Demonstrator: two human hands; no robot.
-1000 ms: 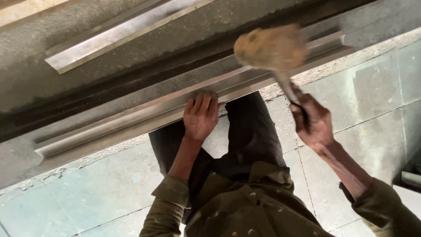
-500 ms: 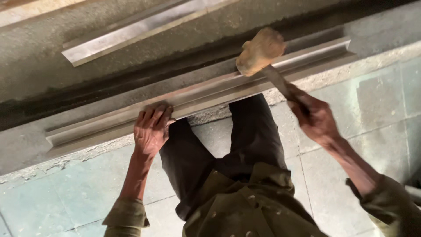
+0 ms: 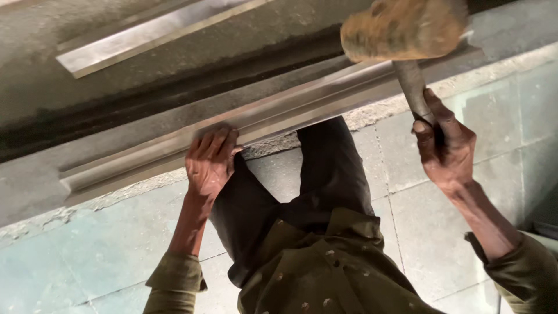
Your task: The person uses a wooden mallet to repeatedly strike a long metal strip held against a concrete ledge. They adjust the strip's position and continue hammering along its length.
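My right hand (image 3: 446,148) grips the dark handle of a mallet with a worn tan head (image 3: 404,28), raised above the right end of a long grey metal channel (image 3: 302,107). The channel lies slanted across a concrete ledge. My left hand (image 3: 209,160) rests flat with fingers pressed on the channel's near edge, left of my knee. Both sleeves are olive green.
A second, shorter metal strip (image 3: 151,36) lies farther back on the concrete surface (image 3: 70,110). Pale tiled floor (image 3: 70,261) spreads below the ledge. My dark trousers (image 3: 314,174) and olive shirt fill the lower middle.
The mallet head has lifted up and nearer the camera off the channel. My left hand stays pressed on the channel's near edge.
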